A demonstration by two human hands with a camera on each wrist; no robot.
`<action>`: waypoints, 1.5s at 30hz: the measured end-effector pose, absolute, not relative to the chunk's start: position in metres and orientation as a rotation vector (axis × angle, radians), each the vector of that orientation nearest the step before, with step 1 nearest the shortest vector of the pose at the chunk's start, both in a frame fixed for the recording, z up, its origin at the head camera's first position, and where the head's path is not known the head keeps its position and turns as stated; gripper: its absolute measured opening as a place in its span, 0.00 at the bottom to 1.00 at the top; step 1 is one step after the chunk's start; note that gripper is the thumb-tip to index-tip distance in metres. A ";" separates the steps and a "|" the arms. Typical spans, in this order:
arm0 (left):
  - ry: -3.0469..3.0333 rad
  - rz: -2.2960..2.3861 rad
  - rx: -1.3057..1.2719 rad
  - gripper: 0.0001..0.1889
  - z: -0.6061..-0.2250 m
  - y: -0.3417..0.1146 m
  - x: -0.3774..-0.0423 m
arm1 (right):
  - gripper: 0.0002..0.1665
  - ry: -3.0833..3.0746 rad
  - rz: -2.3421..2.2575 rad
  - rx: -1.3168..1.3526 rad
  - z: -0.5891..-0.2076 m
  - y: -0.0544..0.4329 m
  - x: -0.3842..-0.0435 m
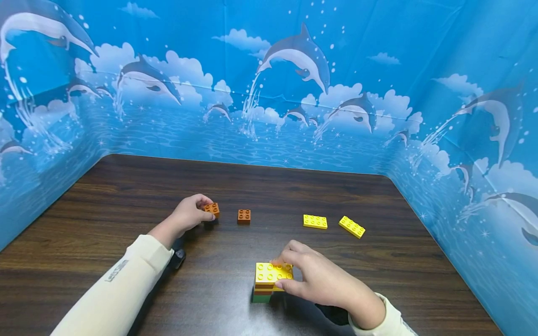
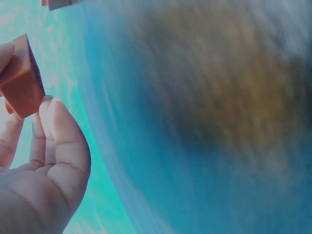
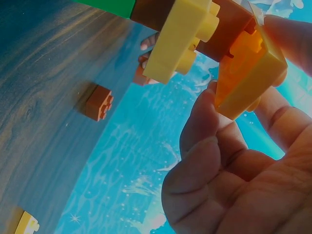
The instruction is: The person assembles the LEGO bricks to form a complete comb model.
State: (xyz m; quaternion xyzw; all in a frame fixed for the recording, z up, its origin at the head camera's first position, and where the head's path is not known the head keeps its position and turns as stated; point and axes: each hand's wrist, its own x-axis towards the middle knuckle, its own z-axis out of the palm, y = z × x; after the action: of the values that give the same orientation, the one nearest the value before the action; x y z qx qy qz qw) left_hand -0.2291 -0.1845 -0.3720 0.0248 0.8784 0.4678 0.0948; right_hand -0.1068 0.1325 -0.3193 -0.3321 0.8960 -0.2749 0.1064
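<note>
Dark wood-grain worktop (image 1: 403, 261), w/ a dolphin-print sheet (image 1: 189, 135) hung beyond the brick stack (image 1: 263, 288) & round both sides. R hand (image 1: 308, 270) grips the stack's yellow top brick (image 1: 265, 271); L hand (image 1: 189, 215), back left of the stack, pinches an orange brick (image 1: 211, 208). Behind the stack: 2nd orange brick (image 1: 244, 216), &, back right, 2 yellow bricks (image 1: 315, 221) (image 1: 352, 227).

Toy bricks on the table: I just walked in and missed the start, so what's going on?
A person's left hand pinches a brown brick, while the right hand grips the top yellow brick of a stack with green at its base. Another brown brick lies loose, and two more yellow bricks lie farther right.
</note>
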 end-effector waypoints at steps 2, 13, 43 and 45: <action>2.613 1.394 0.084 0.21 -0.370 -0.184 -0.227 | 0.18 2.638 -0.810 -0.979 -0.319 0.133 -0.107; 2.630 1.462 0.154 0.21 -0.355 -0.174 -0.210 | 0.18 2.647 -0.798 -0.997 -0.320 0.132 -0.106; 2.561 1.590 0.429 0.19 -0.324 -0.122 -0.147 | 0.19 2.608 -0.825 -0.950 -0.317 0.133 -0.108; 2.545 1.603 0.452 0.19 -0.323 -0.119 -0.144 | 0.19 2.608 -0.825 -0.951 -0.317 0.133 -0.108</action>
State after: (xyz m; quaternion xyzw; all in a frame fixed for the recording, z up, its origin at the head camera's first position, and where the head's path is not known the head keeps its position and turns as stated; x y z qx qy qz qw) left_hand -0.1440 -0.1190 -0.3231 0.1484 0.8357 0.5264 0.0502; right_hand -0.1076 0.1326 -0.3171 -0.3260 0.8938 -0.2827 0.1223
